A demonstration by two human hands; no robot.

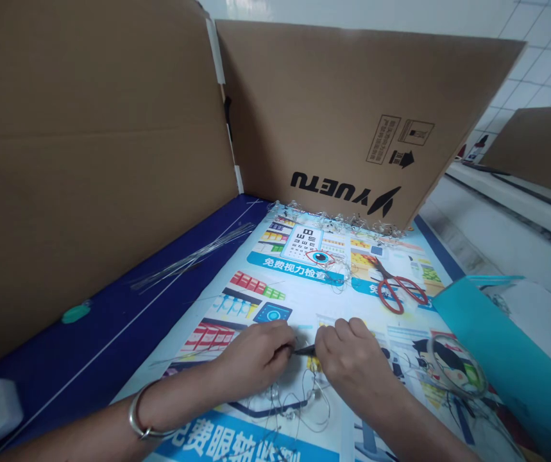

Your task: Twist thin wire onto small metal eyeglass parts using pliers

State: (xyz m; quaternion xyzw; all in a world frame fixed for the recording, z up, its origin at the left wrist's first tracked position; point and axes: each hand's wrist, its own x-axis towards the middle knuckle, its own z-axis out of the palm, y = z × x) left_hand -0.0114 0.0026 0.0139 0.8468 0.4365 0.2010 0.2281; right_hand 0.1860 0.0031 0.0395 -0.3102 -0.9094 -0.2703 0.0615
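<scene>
My left hand [262, 356] is closed, its thumb and fingers pinched together on something too small to make out. Close on its right, my right hand [352, 359] wraps round a dark pointed tool [306, 351], whose tip points at the left fingertips. Whether the tip touches them is unclear. Beneath both hands, thin looped wires [311, 407] with small clear pieces lie tangled on the printed sheet [299, 308]. Long thin strands run out to the left from near my left hand.
Red-handled scissors [395, 292] lie beyond my right hand. A wire coil [458, 367] and a turquoise box [506, 359] are at the right. Straight wires [198, 253] lie at the left. More wire pieces [337, 222] line the foot of the cardboard walls [342, 115].
</scene>
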